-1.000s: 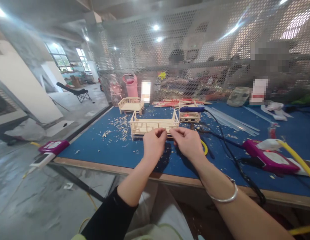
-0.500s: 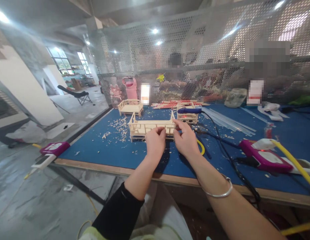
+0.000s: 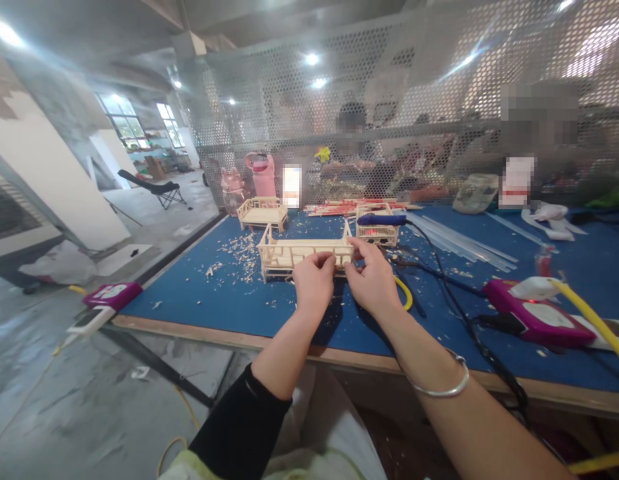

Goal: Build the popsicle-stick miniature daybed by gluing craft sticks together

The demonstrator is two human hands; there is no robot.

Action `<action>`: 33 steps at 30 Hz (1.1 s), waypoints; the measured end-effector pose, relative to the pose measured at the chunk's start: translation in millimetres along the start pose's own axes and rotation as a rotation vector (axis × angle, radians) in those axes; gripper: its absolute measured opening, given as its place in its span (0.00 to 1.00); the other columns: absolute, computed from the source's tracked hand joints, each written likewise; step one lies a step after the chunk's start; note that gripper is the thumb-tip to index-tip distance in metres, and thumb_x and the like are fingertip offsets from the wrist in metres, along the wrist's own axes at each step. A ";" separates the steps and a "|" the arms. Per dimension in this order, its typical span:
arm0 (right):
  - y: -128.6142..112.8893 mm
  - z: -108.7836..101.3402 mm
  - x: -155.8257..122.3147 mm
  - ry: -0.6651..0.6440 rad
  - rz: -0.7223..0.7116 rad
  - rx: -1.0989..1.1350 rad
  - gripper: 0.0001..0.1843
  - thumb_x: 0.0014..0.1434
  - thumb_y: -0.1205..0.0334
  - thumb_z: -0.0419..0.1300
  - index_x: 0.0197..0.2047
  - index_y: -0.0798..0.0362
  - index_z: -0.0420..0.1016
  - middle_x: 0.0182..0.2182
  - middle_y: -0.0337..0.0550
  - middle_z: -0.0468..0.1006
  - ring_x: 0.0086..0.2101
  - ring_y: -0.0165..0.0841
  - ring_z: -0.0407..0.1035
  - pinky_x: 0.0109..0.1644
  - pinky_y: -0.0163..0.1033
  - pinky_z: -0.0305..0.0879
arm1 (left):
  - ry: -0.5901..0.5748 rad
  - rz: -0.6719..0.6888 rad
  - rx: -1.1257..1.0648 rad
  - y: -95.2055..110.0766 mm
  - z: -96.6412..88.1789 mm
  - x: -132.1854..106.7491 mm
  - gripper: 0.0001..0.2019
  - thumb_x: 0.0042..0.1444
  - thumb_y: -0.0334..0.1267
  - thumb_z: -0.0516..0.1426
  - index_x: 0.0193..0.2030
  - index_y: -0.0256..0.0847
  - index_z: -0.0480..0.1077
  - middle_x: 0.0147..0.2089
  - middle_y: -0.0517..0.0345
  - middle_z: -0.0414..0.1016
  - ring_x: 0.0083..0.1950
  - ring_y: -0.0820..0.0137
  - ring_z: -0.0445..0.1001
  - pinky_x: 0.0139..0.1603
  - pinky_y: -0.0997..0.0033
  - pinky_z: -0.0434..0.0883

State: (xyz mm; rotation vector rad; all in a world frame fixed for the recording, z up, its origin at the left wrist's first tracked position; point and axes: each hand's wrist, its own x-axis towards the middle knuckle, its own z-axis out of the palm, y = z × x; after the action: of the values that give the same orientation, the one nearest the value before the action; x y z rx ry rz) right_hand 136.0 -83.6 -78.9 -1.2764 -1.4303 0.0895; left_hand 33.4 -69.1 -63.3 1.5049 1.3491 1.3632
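A small wooden bed model (image 3: 289, 253) made of thin sticks stands on the blue table (image 3: 229, 307). My left hand (image 3: 313, 283) is closed in a pinch against the model's near rail. My right hand (image 3: 373, 280) pinches the same rail near its right end, fingers curled; a silver bangle sits on that wrist. Whether a loose stick lies between the fingers is hidden. Wood shavings (image 3: 239, 250) lie scattered to the left of the model.
Two more stick models (image 3: 262, 212) (image 3: 378, 230) stand further back, a blue-handled tool (image 3: 384, 219) on one. A magenta glue gun (image 3: 536, 319) and black cables (image 3: 459, 300) lie at right. Another magenta tool (image 3: 112, 295) overhangs the left corner. A perforated screen (image 3: 389, 120) rises behind.
Both hands moved forward from just in front of the model to its near rail and now pinch it. The model has barely shifted.
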 end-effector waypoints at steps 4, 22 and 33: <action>-0.5 0.3 -0.6 -0.009 0.005 -0.008 0.25 0.47 0.68 0.52 0.51 0.54 0.68 0.44 0.51 0.72 0.40 0.38 0.68 0.44 0.47 0.68 | 0.005 -0.008 -0.017 0.2 0.0 0.6 0.08 0.50 0.33 0.56 0.35 0.34 0.75 0.31 0.54 0.78 0.30 0.72 0.74 0.36 0.72 0.71; -1.7 -0.5 -0.9 -0.008 0.007 -0.025 0.26 0.47 0.67 0.53 0.52 0.54 0.68 0.43 0.50 0.73 0.38 0.37 0.68 0.43 0.46 0.68 | -0.016 0.016 0.017 3.2 0.1 1.1 0.08 0.51 0.32 0.56 0.36 0.34 0.75 0.33 0.52 0.79 0.32 0.70 0.76 0.38 0.72 0.70; -1.2 0.3 -1.1 -0.008 -0.026 -0.050 0.26 0.48 0.67 0.53 0.52 0.54 0.68 0.45 0.51 0.73 0.42 0.39 0.68 0.45 0.47 0.67 | -0.034 0.000 -0.035 0.5 1.9 2.3 0.09 0.51 0.31 0.56 0.39 0.33 0.75 0.35 0.51 0.80 0.35 0.69 0.77 0.40 0.71 0.72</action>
State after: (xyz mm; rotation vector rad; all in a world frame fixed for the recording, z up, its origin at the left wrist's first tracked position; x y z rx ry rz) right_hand 134.7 -84.7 -78.9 -1.2992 -1.4630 0.0420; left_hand 35.1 -66.7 -62.7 1.4981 1.2974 1.3489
